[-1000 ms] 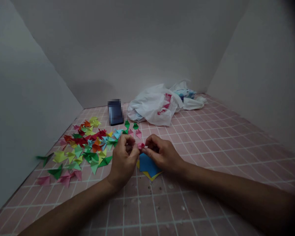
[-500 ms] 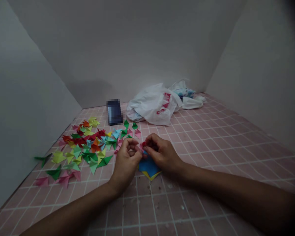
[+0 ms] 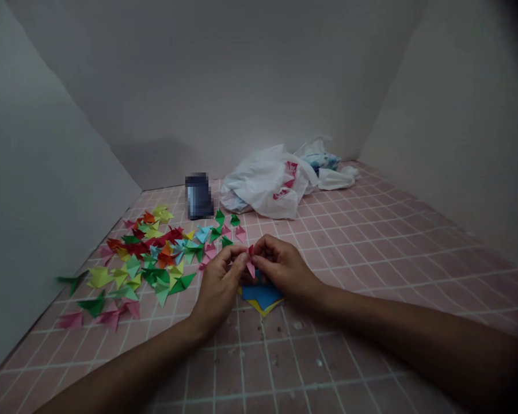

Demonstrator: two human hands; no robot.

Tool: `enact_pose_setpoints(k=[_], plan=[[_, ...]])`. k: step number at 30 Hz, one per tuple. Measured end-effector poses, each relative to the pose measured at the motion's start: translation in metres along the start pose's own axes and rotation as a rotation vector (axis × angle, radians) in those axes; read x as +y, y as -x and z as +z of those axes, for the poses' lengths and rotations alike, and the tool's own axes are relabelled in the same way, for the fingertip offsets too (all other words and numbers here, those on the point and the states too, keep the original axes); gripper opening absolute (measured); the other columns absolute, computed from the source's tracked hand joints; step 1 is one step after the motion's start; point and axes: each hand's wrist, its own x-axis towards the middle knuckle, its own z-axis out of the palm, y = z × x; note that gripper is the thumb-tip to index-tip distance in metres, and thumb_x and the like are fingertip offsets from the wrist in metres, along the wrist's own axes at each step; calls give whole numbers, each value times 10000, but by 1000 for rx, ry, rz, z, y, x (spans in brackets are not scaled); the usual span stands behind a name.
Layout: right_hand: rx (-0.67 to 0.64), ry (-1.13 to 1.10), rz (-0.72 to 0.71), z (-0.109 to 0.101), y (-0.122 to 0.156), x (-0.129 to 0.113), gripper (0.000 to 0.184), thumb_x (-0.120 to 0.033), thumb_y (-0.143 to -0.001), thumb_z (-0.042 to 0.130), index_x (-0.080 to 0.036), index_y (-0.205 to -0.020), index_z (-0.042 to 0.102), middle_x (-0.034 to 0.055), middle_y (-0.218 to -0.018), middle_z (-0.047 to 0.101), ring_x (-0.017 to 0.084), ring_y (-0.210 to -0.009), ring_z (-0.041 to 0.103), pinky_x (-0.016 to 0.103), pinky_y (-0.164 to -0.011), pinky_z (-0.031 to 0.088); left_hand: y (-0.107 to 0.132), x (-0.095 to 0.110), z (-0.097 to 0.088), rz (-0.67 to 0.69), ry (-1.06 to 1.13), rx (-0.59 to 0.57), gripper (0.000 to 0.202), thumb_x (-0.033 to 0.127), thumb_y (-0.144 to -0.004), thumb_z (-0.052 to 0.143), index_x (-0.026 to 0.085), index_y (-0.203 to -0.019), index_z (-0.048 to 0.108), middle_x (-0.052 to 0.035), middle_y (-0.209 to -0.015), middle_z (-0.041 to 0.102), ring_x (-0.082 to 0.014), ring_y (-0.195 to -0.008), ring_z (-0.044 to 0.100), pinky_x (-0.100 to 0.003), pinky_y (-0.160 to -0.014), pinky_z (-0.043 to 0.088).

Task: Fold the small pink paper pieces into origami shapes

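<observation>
Both hands pinched one small pink paper piece & were folding it, just above a blue paper square on the pink tiled floor. Left hand gripped one side, right hand the other. Lots of folded paper triangles lay done at the left; probably more to go. White plastic bag sat at the back, w/ stuff inside I couldn't make out.

Left hand, right hand, fingertips pinched together
</observation>
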Motion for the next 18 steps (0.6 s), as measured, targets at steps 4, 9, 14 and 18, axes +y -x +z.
enact_pose_setpoints(k=[4,9,14,18], plan=[[-16,-26,23,0,0,-1,88,-246,-786,618,-197,-765,548,-46,-604,555,97,-473,503,218,-456,392,-4,-5,-4,26,-21,0,226,390,-861,655,174,-928,658,15,-733,613,-113,-646,571,-222,-610,482],[-35,-68,71,0,1,-3,93,-265,-819,584,-197,-785,531,-60,-580,538,87,-436,487,204,-422,360,-7,-9,-4,14,24,-15,214,376,-836,684,176,-909,666,12,-736,619,-121,-658,587,-227,-619,482],[-14,-30,46,-2,0,-2,92,-260,-825,584,-193,-777,542,-58,-576,536,88,-455,492,205,-437,367,-8,-7,-1,21,50,-3,211,341,-784,733,165,-881,668,15,-707,636,-106,-615,581,-207,-586,475],[-6,5,40,-3,0,-2,80,-247,-825,578,-194,-776,544,-57,-567,526,93,-465,491,208,-445,371,-8,-2,1,-6,71,8,202,308,-748,752,158,-845,657,20,-679,642,-94,-577,579,-196,-560,464]])
